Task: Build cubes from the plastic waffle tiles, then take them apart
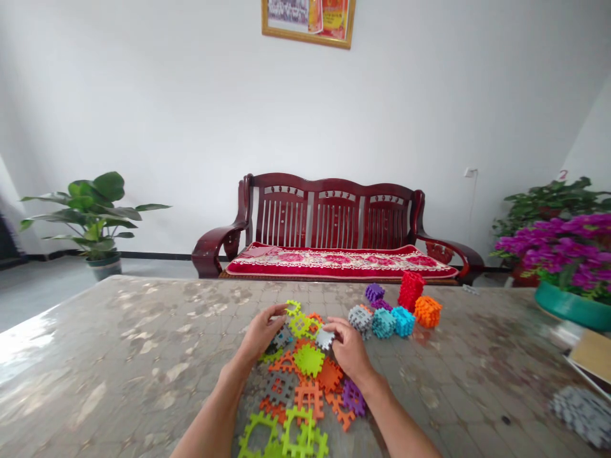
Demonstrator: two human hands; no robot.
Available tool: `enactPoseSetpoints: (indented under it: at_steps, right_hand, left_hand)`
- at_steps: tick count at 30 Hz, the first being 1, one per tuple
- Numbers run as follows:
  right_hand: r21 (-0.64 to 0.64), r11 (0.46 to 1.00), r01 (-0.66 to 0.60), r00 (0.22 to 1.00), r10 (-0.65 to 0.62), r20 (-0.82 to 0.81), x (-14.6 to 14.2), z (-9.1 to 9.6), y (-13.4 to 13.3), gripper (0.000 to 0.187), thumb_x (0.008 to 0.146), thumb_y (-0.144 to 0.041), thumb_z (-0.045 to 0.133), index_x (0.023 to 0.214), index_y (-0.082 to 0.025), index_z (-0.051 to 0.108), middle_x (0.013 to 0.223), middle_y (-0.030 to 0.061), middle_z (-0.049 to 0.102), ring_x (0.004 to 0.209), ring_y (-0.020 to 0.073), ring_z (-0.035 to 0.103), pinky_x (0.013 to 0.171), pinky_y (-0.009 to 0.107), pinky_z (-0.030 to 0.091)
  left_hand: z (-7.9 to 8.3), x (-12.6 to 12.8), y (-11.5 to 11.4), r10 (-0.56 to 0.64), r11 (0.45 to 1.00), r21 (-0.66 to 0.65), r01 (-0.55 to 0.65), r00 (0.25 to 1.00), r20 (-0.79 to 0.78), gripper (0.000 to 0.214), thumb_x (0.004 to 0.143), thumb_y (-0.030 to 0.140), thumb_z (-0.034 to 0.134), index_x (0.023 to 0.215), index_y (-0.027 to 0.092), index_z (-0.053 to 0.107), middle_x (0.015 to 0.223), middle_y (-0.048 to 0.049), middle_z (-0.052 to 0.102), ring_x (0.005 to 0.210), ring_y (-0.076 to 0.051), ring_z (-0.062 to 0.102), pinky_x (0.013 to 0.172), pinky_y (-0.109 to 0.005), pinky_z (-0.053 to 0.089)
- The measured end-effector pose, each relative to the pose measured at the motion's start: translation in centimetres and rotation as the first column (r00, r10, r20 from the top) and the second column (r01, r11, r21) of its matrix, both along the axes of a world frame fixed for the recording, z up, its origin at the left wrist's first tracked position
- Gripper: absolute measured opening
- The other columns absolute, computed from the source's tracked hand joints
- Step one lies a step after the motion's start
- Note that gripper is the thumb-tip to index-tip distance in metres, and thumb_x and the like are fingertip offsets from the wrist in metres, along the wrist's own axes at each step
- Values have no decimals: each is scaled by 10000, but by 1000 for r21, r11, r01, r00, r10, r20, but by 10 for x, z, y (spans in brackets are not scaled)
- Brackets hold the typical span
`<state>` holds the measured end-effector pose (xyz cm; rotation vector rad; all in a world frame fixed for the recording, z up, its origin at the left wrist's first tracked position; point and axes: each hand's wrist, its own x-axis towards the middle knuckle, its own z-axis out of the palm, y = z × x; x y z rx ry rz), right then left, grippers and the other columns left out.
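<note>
A heap of flat interlocking plastic tiles [305,381], green, orange, grey and purple, lies on the table in front of me. My left hand [263,332] rests on the heap's far left part, fingers curled round a lime green tile [293,309]. My right hand [348,346] is on the far right of the heap, fingertips pinching a grey tile [325,338]. Just beyond stand finished cubes: grey [359,318], two teal [392,322], orange [428,311], purple [375,293], and a red tower [411,290].
The table [119,356] has a mottled glossy top. A teal pot of purple flowers [568,267] stands at the right edge, with books [594,356] and a grey tile pile [585,413] nearer me. Behind the table are a red wooden bench [334,235] and a potted plant [95,219].
</note>
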<state>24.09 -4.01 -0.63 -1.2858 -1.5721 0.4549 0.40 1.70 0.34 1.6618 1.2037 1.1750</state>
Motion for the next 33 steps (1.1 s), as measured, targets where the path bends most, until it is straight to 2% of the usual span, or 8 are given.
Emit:
enactPoseSetpoints:
  at_steps: [3, 7, 13, 17, 22, 26, 29, 33]
  right_hand:
    - [-61, 998, -33, 999, 34, 29, 1, -1, -2, 484, 566, -36, 486, 942, -191, 747, 1172, 97, 677, 1128, 220, 619, 1002, 370, 465]
    - [-104, 993, -49, 995, 58, 82, 1, 1, -4, 454, 599, -99, 595, 1022, -184, 735, 1227, 117, 643, 1170, 244, 589, 1049, 393, 423]
    - [-68, 996, -56, 981, 68, 181, -3, 2, -7, 478, 616, -65, 572, 1051, -195, 722, 1183, 96, 656, 1134, 226, 604, 1052, 364, 419]
    - [-42, 998, -39, 976, 47, 214, -4, 1, -7, 463, 642, -62, 562, 1050, -215, 717, 1141, 77, 675, 1091, 223, 623, 1012, 355, 450]
    - [-47, 998, 37, 976, -26, 217, -3, 3, -5, 452, 652, -70, 578, 1062, -203, 717, 1116, 88, 696, 1055, 237, 641, 981, 359, 472]
    - [-50, 998, 45, 980, -34, 197, -4, 5, -5, 476, 653, -64, 566, 1084, -200, 715, 1157, 92, 690, 1078, 237, 638, 978, 352, 481]
    - [-2, 1000, 27, 985, -26, 173, -6, 7, -7, 472, 650, -44, 533, 1046, -214, 726, 1154, 75, 692, 1079, 225, 638, 979, 359, 485]
    - [119, 993, 24, 995, -35, 92, -6, 13, -9, 436, 685, -46, 491, 1004, -223, 730, 1078, 62, 722, 1034, 202, 657, 981, 365, 484]
  left_hand:
    - [4, -7, -4, -19, 998, -60, 24, 997, 72, 643, 716, 540, 635, 1211, 130, 627, 1152, -113, 710, 1038, -250, 664, 891, -363, 537]
    - [8, -12, -8, -103, 984, -136, 116, 990, 99, 706, 635, 488, 736, 1226, 124, 610, 1177, -140, 692, 1036, -251, 664, 887, -364, 538]
    - [4, -7, -4, -157, 978, -138, 158, 987, 19, 574, 568, 313, 757, 1100, 120, 663, 918, -69, 719, 846, -198, 672, 776, -314, 534]
    - [1, -3, -2, -96, 993, -74, 90, 992, -79, 408, 616, 269, 675, 999, 128, 685, 731, -1, 665, 691, -148, 613, 655, -256, 491]
    - [0, -2, -1, -21, 1000, -13, 19, 989, -145, 340, 667, 246, 561, 963, 138, 689, 734, -2, 667, 679, -148, 589, 645, -249, 471]
    - [1, -2, -1, 49, 997, 74, -29, 960, -275, 243, 685, 251, 512, 821, 159, 692, 661, 7, 621, 646, -152, 557, 609, -244, 428]
    - [1, -3, 0, 107, 992, 94, -80, 940, -325, 193, 704, 309, 527, 727, 177, 666, 627, 8, 603, 636, -161, 555, 594, -242, 408]
    - [0, -4, 0, 138, 990, 48, -129, 945, -297, 251, 714, 379, 535, 793, 189, 678, 642, 8, 630, 654, -176, 577, 577, -235, 406]
